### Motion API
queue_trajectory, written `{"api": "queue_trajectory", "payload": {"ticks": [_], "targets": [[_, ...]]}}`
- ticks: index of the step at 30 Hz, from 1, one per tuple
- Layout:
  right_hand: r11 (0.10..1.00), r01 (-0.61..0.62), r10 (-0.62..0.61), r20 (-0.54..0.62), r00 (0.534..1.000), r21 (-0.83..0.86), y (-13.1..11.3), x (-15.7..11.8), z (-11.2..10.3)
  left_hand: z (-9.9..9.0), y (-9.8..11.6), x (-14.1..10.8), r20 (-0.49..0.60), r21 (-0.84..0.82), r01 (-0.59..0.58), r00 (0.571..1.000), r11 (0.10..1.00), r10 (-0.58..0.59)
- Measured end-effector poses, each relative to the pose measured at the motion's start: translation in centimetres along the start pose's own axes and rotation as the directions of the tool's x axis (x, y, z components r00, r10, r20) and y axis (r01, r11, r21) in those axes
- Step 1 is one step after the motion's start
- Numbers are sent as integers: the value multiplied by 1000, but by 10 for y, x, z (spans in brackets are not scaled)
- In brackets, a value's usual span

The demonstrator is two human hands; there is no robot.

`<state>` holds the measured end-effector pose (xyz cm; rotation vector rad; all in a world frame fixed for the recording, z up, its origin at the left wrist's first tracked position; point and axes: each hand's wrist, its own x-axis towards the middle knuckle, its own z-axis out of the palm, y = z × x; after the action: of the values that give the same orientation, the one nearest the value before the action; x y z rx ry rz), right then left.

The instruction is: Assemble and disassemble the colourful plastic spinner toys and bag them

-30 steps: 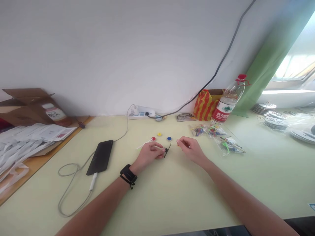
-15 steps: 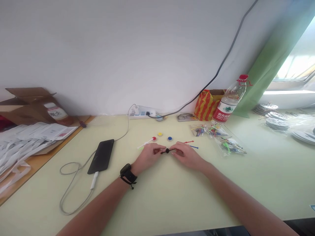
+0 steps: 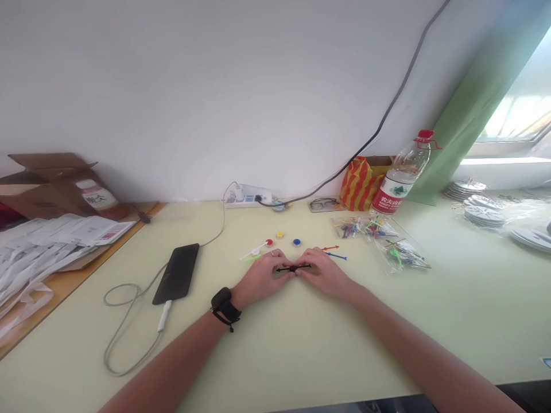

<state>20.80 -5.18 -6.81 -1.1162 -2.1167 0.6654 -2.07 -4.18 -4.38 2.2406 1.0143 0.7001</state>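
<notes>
A black arrow-shaped spinner pointer (image 3: 294, 268) with a round hub is pinched at its middle between both hands. My left hand (image 3: 263, 276), with a ring on a finger and a black watch (image 3: 225, 305) at the wrist, is closed on the hub's left side. My right hand (image 3: 325, 272) is closed on its right side; the fingertips of the two hands meet there. Just beyond lie a red round piece (image 3: 269, 242), a yellow one (image 3: 279, 235) and a blue one (image 3: 297, 242). A white pointer (image 3: 255, 252) lies left, a red pointer (image 3: 331, 248) and a blue pointer (image 3: 338, 256) right.
A black phone (image 3: 176, 274) on a looped cable lies at left. Bags of coloured pointers (image 3: 402, 256) and a large water bottle (image 3: 398, 178) stand at right. A power strip (image 3: 247, 196) runs along the wall. Stacked white discs (image 3: 484, 212) sit far right.
Both hands have closed in on the black pointer's hub, fingertips now meeting at its middle instead of holding its ends. The pointer has shifted slightly nearer to me.
</notes>
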Motion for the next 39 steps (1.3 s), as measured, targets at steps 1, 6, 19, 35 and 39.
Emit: {"api": "queue_trajectory", "payload": {"ticks": [1, 6, 19, 35, 39], "targets": [[1000, -8, 8, -6, 1000, 7, 1, 0, 0, 2, -1, 1, -10, 1, 15, 1000, 1000, -15], [999, -36, 36, 12, 999, -24, 0, 1, 1, 9, 0, 4, -66, 91, 122, 991, 988, -116], [993, -114, 112, -118, 987, -10, -3, -2, -9, 14, 9, -5, -278, 232, 24, 960, 972, 43], [874, -395, 389, 80, 918, 282, -26, -2, -35, -4, 0, 2, -608, 168, 88, 793, 982, 33], [812, -423, 296, 341, 892, 402, -34, -4, -43, 0, 1, 0, -589, 184, 80, 807, 980, 44]]}}
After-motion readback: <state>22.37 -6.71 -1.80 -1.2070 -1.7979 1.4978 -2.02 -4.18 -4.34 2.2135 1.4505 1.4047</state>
